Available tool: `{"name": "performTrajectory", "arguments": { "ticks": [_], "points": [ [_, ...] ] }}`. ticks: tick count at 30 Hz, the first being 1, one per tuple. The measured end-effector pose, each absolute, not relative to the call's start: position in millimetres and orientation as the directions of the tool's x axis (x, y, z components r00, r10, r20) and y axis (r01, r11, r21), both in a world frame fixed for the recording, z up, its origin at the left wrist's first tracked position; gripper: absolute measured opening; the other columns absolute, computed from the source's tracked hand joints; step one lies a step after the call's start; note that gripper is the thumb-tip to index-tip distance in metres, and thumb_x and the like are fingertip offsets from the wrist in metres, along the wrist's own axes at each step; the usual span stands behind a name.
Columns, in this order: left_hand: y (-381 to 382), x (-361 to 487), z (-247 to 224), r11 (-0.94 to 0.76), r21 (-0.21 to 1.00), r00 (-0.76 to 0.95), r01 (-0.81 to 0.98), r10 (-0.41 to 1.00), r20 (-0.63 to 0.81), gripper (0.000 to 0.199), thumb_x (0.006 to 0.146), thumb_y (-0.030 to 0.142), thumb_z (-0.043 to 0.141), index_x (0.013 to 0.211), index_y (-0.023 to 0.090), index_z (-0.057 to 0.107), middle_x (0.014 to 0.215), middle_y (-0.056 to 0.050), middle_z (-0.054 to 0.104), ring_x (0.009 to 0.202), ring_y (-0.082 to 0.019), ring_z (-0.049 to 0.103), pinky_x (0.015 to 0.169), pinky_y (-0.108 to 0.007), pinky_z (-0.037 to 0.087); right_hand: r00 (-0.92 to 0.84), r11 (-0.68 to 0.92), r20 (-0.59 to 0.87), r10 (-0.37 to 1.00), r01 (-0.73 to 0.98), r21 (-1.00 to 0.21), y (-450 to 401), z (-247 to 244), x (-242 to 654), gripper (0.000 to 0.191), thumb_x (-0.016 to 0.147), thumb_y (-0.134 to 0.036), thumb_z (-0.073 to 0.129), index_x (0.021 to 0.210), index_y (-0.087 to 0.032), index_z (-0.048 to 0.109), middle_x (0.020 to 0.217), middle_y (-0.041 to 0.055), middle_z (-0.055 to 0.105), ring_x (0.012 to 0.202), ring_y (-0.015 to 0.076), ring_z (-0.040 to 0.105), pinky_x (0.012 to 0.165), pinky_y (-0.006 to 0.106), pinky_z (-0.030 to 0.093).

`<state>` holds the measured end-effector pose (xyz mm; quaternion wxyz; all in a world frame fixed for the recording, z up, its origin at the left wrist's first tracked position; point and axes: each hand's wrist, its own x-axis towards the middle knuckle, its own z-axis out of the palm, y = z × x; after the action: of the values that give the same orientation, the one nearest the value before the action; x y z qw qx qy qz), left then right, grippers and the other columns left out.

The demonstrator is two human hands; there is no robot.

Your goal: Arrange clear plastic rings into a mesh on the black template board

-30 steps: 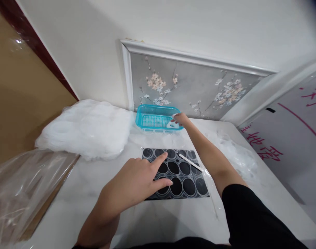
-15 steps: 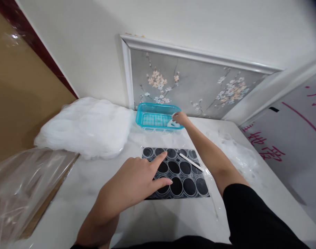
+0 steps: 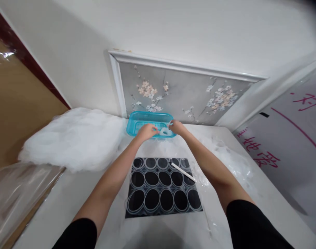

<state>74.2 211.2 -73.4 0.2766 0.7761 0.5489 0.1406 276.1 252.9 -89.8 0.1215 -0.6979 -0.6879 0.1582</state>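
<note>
A turquoise plastic basket (image 3: 132,134) stands against the wall at the back of the table. Over its front left rim reaches my left hand (image 3: 147,131), fingers pinched at the edge of a thin white ring-shaped piece (image 3: 165,131). My right hand (image 3: 177,127), at the basket's right end, is closed on a bit of white material; whether it is part of the same piece I cannot tell. Nearer to me lies a black sheet (image 3: 165,187) with rows of clear ovals over it. On its upper right rests a slim white stick with a dark tip (image 3: 183,172).
A big heap of white sheer material (image 3: 72,140) is on the left, above clear plastic film (image 3: 23,193) over a brown board. Crumpled clear plastic (image 3: 233,160) lies to the right. A whiteboard with red writing (image 3: 282,138) borders the right side.
My left hand has moved from above the black sheet forward to the basket, and its fingers have closed. My right hand stays at the basket's right end. The view has shifted slightly.
</note>
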Motion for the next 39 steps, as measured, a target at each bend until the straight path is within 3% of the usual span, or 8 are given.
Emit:
{"name": "performTrajectory", "arguments": {
  "ticks": [3,9,15,19,29,33,39],
  "points": [
    [249.9,101.8,-88.4,-0.271,0.474,0.385,0.838,0.909,-0.162,0.021,0.077,0.031,0.067,0.091,0.015,0.069,0.089,-0.005,0.07,0.09,-0.02,0.062,0.079,-0.028,0.045,-0.004,-0.018,-0.051,0.999,0.908,-0.419,247.5,-90.1,285.0,0.031,0.086,-0.032,0.051,0.109,-0.015,0.061,0.1,0.0122,0.072,0.086,0.0202,0.067,0.071,0.025,0.047],
    [268.9,119.1,-105.2,-0.258,0.328,0.345,0.909,0.907,-0.24,0.027,0.089,0.038,0.057,0.095,0.013,0.063,0.096,-0.005,0.066,0.087,-0.016,0.063,0.081,-0.037,0.051,-0.016,0.005,-0.018,1.0,0.866,-0.5,242.6,-91.4,302.0,0.027,0.085,-0.027,0.051,0.108,-0.017,0.06,0.096,0.0083,0.073,0.081,0.017,0.067,0.066,0.022,0.045],
    [271.4,121.4,-93.6,-0.219,0.247,0.245,0.944,0.966,-0.082,0.028,0.09,0.034,0.052,0.105,0.015,0.066,0.105,-0.011,0.067,0.101,-0.023,0.061,0.085,-0.037,0.047,-0.03,0.022,-0.006,1.0,0.818,-0.575,244.1,-104.8,309.6,0.027,0.084,-0.023,0.05,0.108,-0.019,0.059,0.093,0.0056,0.074,0.082,0.0168,0.067,0.067,0.022,0.045],
    [263.0,135.2,-91.2,-0.304,0.23,0.311,0.924,0.95,0.007,0.029,0.09,0.031,0.047,0.106,0.021,0.07,0.107,-0.011,0.068,0.105,-0.026,0.061,0.086,-0.033,0.045,-0.037,0.036,0.011,0.999,0.789,-0.614,242.1,-108.1,312.5,0.026,0.084,-0.025,0.05,0.108,-0.018,0.059,0.09,0.0052,0.074,0.08,0.0161,0.067,0.067,0.022,0.046],
    [249.7,141.2,-104.8,-0.446,0.232,0.468,0.865,0.882,-0.05,0.022,0.087,0.03,0.056,0.1,0.02,0.07,0.104,-0.007,0.069,0.099,-0.022,0.062,0.085,-0.039,0.047,-0.048,0.046,0.015,0.999,0.777,-0.627,234.6,-101.8,315.3,0.029,0.082,-0.018,0.047,0.108,-0.016,0.059,0.09,0.0048,0.075,0.078,0.0143,0.068,0.066,0.02,0.047],
    [250.1,135.8,-99.8,-0.452,0.234,0.479,0.861,0.875,-0.069,0.024,0.081,0.024,0.056,0.096,0.025,0.074,0.101,-0.008,0.071,0.097,-0.027,0.064,0.078,-0.033,0.046,-0.072,0.07,0.02,0.997,0.806,-0.587,235.1,-95.8,306.8,0.028,0.084,-0.021,0.046,0.109,-0.018,0.059,0.092,0.0048,0.074,0.081,0.0149,0.068,0.068,0.021,0.047],
    [249.0,121.4,-94.5,-0.538,0.309,0.589,0.784,0.802,-0.1,0.029,0.084,0.037,0.051,0.101,0.029,0.073,0.088,-0.002,0.072,0.081,-0.02,0.065,0.068,-0.024,0.043,-0.106,0.075,-0.049,0.993,0.897,-0.437,247.2,-87.9,281.5,0.033,0.085,-0.032,0.05,0.113,-0.016,0.059,0.102,0.0129,0.072,0.093,0.0239,0.067,0.076,0.029,0.049]
  ]
}}
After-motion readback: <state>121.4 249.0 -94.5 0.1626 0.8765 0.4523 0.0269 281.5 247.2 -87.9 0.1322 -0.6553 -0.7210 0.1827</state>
